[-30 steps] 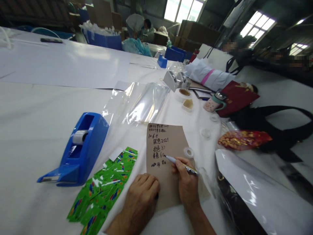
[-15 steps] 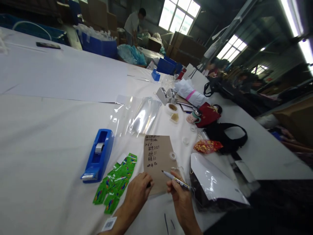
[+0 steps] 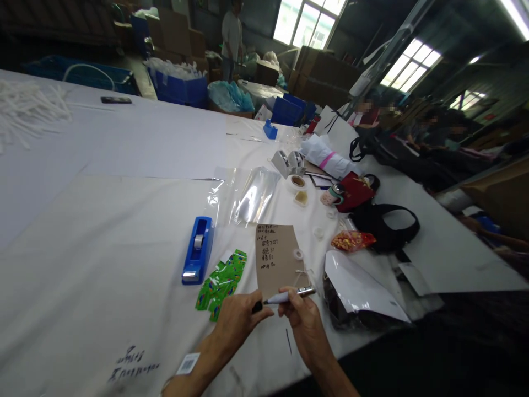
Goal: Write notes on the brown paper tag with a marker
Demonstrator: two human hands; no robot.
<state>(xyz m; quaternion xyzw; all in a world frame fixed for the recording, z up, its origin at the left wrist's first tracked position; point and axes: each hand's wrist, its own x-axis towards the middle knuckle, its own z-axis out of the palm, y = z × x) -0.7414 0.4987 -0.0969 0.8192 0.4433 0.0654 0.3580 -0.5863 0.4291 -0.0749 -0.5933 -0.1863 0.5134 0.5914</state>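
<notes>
Between the fingers of my right hand (image 3: 303,325) is a grey-white marker pen (image 3: 285,298), its dark tip pointing left. My left hand (image 3: 237,317) pinches a black pen cap (image 3: 257,307) close to that tip, with a small gap between the two. Just beyond both hands lies a piece of brown cardboard (image 3: 276,275) with handwritten lines and numbers. Green printed packets (image 3: 223,281) lie to the left of it, partly behind my left hand. A white barcode sticker (image 3: 189,363) is on my left forearm.
A blue tape dispenser (image 3: 199,251) stands left of the packets. Clear plastic sheets (image 3: 256,196), tape rolls (image 3: 297,182) and grey dispensers (image 3: 288,162) lie farther back. At right are a plastic-wrapped package (image 3: 359,292), a black bag (image 3: 382,226) and a red bag (image 3: 353,192). A person (image 3: 231,41) stands beyond the table.
My hands have come closer together, and the marker has turned so its tip faces the cap in my left hand. The view has shifted left. The person behind now stands more upright.
</notes>
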